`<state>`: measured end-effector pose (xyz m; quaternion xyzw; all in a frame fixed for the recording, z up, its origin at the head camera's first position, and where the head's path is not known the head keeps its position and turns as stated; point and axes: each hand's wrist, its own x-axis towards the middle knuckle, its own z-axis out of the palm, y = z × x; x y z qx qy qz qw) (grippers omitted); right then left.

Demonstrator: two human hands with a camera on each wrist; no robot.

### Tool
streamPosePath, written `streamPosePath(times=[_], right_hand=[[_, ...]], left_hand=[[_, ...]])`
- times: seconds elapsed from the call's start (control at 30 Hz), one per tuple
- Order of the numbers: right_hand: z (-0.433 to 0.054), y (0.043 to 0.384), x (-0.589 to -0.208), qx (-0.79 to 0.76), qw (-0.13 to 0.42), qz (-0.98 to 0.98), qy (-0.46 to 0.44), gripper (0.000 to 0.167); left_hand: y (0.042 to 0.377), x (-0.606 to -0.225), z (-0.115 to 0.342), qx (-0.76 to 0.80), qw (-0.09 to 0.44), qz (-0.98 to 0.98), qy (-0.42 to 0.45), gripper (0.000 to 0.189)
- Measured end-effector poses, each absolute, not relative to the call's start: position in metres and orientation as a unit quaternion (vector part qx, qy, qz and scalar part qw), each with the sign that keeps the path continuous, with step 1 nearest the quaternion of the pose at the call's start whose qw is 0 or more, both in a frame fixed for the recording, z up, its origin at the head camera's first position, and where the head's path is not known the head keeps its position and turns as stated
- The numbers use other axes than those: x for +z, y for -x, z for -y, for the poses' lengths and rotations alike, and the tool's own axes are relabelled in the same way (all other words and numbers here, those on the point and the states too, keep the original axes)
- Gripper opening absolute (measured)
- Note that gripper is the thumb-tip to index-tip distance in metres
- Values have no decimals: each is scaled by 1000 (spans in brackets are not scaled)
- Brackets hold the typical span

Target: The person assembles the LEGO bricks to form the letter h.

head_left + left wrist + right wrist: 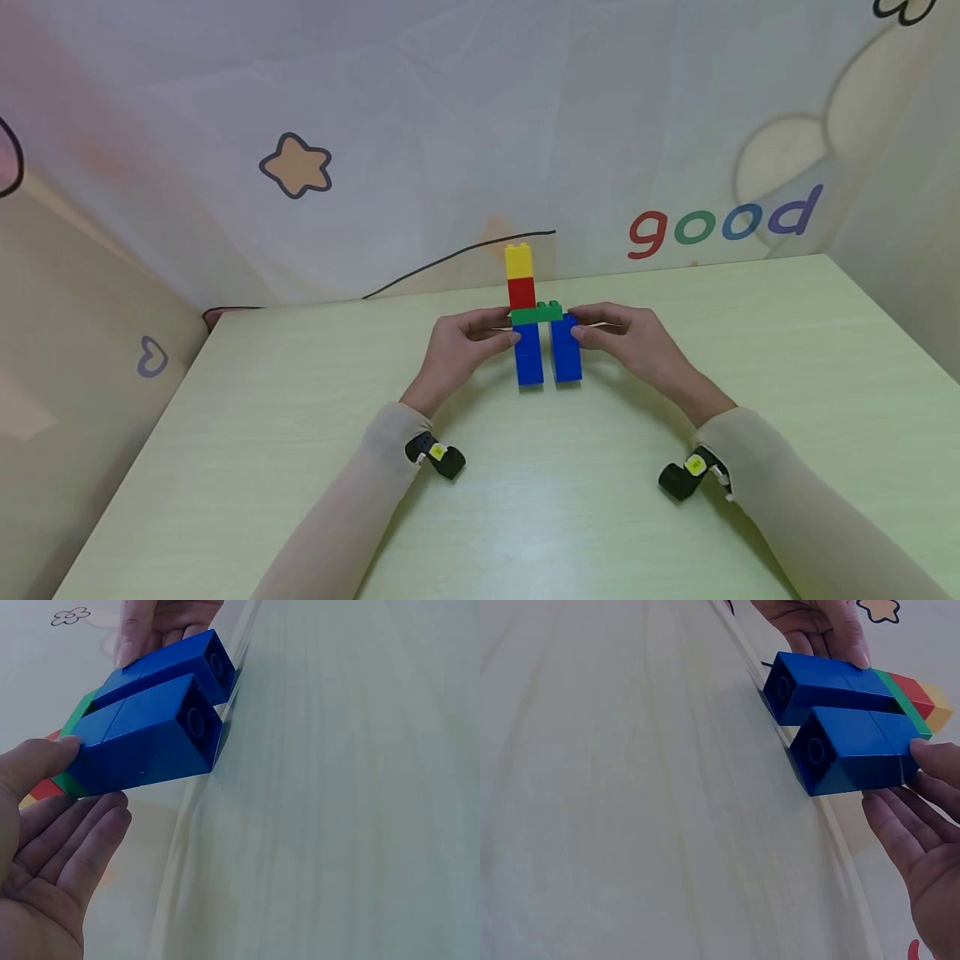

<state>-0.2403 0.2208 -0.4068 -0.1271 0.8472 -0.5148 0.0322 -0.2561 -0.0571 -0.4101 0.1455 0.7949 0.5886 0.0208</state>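
A toy-brick structure stands between my hands. Two blue columns [566, 350], each of stacked bricks, hang side by side from a green brick [537, 314]. Above its left end sit a red brick [521, 293] and, topmost, a yellow brick [518, 262]. My left hand [461, 346] pinches the upper part of the left column, thumb in front and fingers behind. The right column's upper part is pinched likewise by my right hand [637, 342]. Hollow undersides of the columns show in both wrist views, so the structure is tilted or raised off the table.
A pale wooden-look table [525, 533] spreads beneath my arms. Behind it rises a printed cloth backdrop [450, 125] with a star and the word "good". Small black cameras [447, 461] are strapped at both sleeve cuffs.
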Motion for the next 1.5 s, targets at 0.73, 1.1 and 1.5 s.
streamPosePath(times=[0.73,1.1,1.5], right_hand=[[-220,243,-413,-510,67,-847,132,54],[-220,242,-416,-514,74,-844,136,55],[-218,244,-419,-504,89,-851,118,58]], left_hand=[[257,-415,57,592,58,-789,-154,51],[257,-418,58,592,69,-788,-153,51],[260,-423,59,581,81,-796,-149,57]])
